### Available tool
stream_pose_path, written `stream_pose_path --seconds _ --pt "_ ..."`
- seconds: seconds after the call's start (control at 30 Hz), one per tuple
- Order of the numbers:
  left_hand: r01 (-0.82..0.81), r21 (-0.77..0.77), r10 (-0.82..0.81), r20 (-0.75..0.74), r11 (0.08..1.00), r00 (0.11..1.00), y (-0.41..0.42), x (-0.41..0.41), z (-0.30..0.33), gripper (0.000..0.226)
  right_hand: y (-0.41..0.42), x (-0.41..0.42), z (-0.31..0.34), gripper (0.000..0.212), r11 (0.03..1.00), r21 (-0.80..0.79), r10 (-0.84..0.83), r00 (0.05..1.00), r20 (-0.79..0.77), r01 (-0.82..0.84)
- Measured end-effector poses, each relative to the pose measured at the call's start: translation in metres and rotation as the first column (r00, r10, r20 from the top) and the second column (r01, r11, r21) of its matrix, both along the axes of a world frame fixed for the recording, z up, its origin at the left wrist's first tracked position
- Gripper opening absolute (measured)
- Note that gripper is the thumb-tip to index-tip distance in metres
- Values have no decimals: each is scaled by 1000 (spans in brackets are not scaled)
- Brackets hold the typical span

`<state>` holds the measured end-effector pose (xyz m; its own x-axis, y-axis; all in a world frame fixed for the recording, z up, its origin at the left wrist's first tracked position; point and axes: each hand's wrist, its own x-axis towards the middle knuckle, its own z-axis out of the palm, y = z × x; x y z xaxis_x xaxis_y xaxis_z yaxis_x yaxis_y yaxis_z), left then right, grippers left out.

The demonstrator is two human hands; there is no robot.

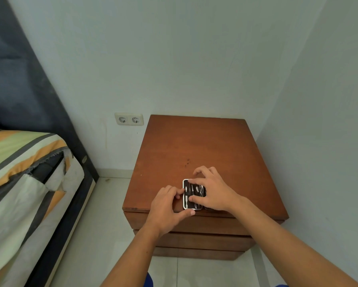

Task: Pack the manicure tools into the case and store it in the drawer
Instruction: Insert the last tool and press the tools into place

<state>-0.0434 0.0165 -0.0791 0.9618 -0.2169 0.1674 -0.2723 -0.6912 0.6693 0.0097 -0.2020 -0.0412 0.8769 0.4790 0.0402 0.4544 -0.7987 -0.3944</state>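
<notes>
A small manicure case lies open on the near edge of a brown wooden nightstand. Its black lining holds several silver tools in slots, and a white rim frames it. My left hand holds the case's left side, thumb at the near corner and fingers at the left rim. My right hand lies over the right half of the case, fingers pressing on the tools. The right half is hidden under that hand. The top drawer front below the tabletop is closed.
Two more drawer fronts sit below, also closed. A bed with a striped sheet stands at the left. A double wall socket is behind the nightstand. A wall runs close along the right. Pale floor tiles lie between bed and nightstand.
</notes>
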Motion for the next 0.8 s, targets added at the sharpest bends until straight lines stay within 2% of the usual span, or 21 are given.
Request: stream_pose_path --seconds 0.37,0.57,0.8 --pt "5 -1 -5 3 1000 1000 1 0 -1 66 1 -1 1 42 999 -3 37 999 28 -37" --pt "6 -10 -6 -3 1000 1000 1 0 -1 68 -2 -2 -5 46 998 -2 56 998 24 -56" --pt "7 -15 -7 1 1000 1000 1 0 -1 67 0 -2 -7 47 994 106 14 999 -51 -9"
